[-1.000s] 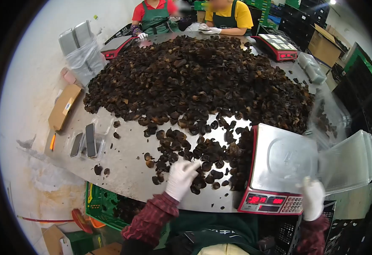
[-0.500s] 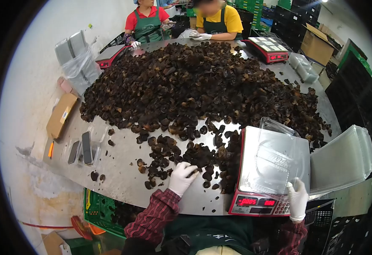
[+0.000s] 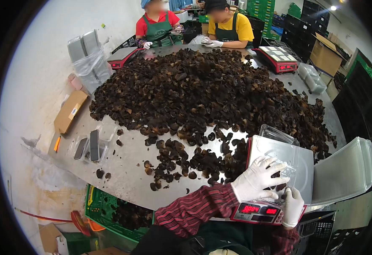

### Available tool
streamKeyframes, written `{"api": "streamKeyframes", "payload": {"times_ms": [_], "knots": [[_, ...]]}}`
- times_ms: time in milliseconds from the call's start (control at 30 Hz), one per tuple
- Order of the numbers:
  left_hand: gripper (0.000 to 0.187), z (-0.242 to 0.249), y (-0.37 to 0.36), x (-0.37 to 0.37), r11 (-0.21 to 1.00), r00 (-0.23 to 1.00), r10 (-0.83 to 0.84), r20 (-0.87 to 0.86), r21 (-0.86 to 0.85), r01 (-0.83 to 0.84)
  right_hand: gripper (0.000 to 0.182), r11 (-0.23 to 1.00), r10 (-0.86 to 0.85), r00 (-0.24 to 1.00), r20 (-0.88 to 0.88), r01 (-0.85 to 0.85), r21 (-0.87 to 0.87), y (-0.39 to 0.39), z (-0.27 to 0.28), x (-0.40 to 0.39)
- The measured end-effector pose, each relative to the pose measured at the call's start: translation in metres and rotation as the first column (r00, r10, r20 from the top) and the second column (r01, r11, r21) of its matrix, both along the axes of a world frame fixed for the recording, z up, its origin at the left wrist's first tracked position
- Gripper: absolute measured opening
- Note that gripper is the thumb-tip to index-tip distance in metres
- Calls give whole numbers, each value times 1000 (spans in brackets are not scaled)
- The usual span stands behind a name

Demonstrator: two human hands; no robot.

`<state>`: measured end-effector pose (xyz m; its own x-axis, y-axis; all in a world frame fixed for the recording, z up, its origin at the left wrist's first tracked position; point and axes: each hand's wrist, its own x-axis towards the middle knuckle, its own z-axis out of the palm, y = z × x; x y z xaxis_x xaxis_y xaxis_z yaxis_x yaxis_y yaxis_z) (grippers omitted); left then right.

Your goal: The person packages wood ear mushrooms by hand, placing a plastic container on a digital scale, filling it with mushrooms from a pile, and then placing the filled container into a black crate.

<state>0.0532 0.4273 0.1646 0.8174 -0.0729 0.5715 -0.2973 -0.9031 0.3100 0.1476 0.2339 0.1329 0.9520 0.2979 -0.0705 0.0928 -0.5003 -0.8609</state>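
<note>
My left hand [image 3: 260, 180], in a white glove, is over the red digital scale [image 3: 258, 151] with its fingers spread. Beneath its fingertips a small dark piece of wood ear mushroom [image 3: 280, 187] shows at a clear plastic tray [image 3: 291, 173] on the weighing plate. My right hand [image 3: 293, 207], also gloved, is closed at the tray's near right edge; its fingers partly hide the rim. Red digits light the scale's display. Loose wood ear mushrooms [image 3: 207, 160] lie left of the scale, in front of a large heap [image 3: 203, 91].
Stacked clear trays [image 3: 343, 172] lean right of the scale. Phones [image 3: 94, 145] and a cardboard piece [image 3: 71, 111] lie at the left. A green crate [image 3: 93, 212] stands below the table edge. Two co-workers in green aprons [image 3: 158, 30] are across the table, near two other scales [image 3: 279, 58].
My left hand has moved right from the loose mushrooms to the tray on the scale, and its fingers have spread. My right hand stays by the tray. The display digits have changed.
</note>
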Motion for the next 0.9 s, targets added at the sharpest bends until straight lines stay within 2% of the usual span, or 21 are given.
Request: {"api": "streamKeyframes", "payload": {"times_ms": [67,100,133,167,200,233,267,333,367,400,467,500,533,600,633,700,767,800,833,867,900], "knots": [[49,-1,11,-8,982,990,-16,138,-184,41,28,1000,-4,1000,-13,4,-24,2,5,-1],[41,-2,24,-17,969,989,21,149,-247,17,28,1000,-5,1000,-16,4,-26,1,2,-1],[35,-1,35,-30,907,992,103,79,-417,-61,27,1000,4,1000,10,-4,9,-1,-3,1],[35,-22,49,-41,926,955,284,81,-281,-252,27,999,7,999,37,-9,46,-2,-5,2],[37,-31,63,-54,852,918,389,-76,-350,-390,27,999,0,999,35,-2,49,-1,-5,1],[39,-56,80,-63,821,872,485,-61,-310,-479,26,995,-18,999,-51,23,95,0,-3,1],[49,-84,94,-73,771,798,580,-165,-204,-603,25,989,-30,990,-137,50,139,1,-2,0],[60,-105,100,-85,724,659,681,-321,158,-671,25,991,-24,986,-164,45,123,1,-1,3],[65,-113,101,-88,771,657,616,-435,159,-617,26,994,-16,982,-190,37,103,1,-1,4],[61,-122,97,-92,795,666,595,-450,204,-572,26,994,-19,982,-189,39,101,3,1,2],[46,-129,96,-95,829,761,538,-361,65,-555,29,992,2,998,-70,7,130,1,5,-2],[36,-133,94,-95,811,772,579,-261,85,-579,32,985,-15,995,-94,31,169,-4,-3,0],[28,-142,95,-95,796,781,605,-151,99,-597,32,987,-18,1000,-23,22,162,-2,2,-4],[23,-153,99,-94,796,788,601,-133,14,-605,33,998,16,999,46,-19,64,-13,-9,0],[19,-151,101,-91,782,788,600,-141,-107,-614,32,998,48,987,156,-52,24,-14,-14,2],[14,-148,108,-84,699,783,604,-150,-371,-611,33,997,66,981,184,-73,31,-14,-14,3],[15,-114,102,-73,697,820,554,-140,-461,-550,31,991,121,947,297,-130,12,-14,-22,7],[16,-93,93,-64,706,847,521,-107,-504,-498,31,992,113,947,300,-122,12,-13,-19,7],[18,-78,85,-54,739,878,475,-59,-514,-435,29,995,85,983,160,-92,39,-10,-13,5],[18,-46,68,-44,808,910,414,6,-462,-364,28,996,61,998,14,-62,61,-7,-6,3],[18,-22,55,-33,886,945,316,84,-382,-262,25,992,79,997,-15,-77,99,-4,2,0]]}}
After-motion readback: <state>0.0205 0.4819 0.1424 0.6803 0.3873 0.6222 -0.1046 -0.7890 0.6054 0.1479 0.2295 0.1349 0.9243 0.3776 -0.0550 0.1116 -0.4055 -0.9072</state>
